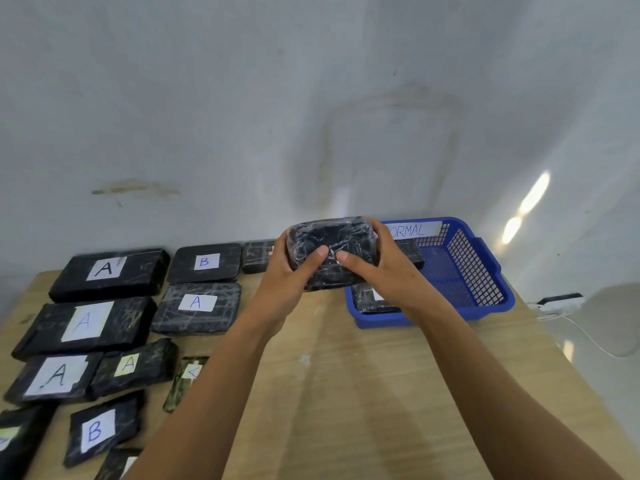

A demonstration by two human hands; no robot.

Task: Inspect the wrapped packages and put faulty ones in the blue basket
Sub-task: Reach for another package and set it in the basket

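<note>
INSPECTION UNDER WAY: A person holds one wrapped package (332, 249) up w/ both hands, clear of the table (346, 375), above its far edge and just left of the blue basket (433, 319). The left hand (287, 271) grips the pkg's left end and the right hand (384, 271) its right end. Both thumbs press the near face and the fingers curl round the back. The pkg is black, bound in clear film that wrinkles and shines. No label shows on the side facing the camera.

The blue basket sits at the table's far right corner. A paper label (410, 230) on its back rim reads "...ORMAL", the first letters hidden behind the right hand. At least two dark pkgs (372, 299) lie inside. Down the table's left side, more black packages (104, 275) lie in rows, marked A or B.

Judgement: the pkg looks light and fairly firm, a block that keeps its shape in the grip. The film is prob. slick, so an end-to-end hold w/ thumbs on the broad face suits turning it to check each side. Loose film and corners would be the weak spots, so best not to pinch there.
</note>
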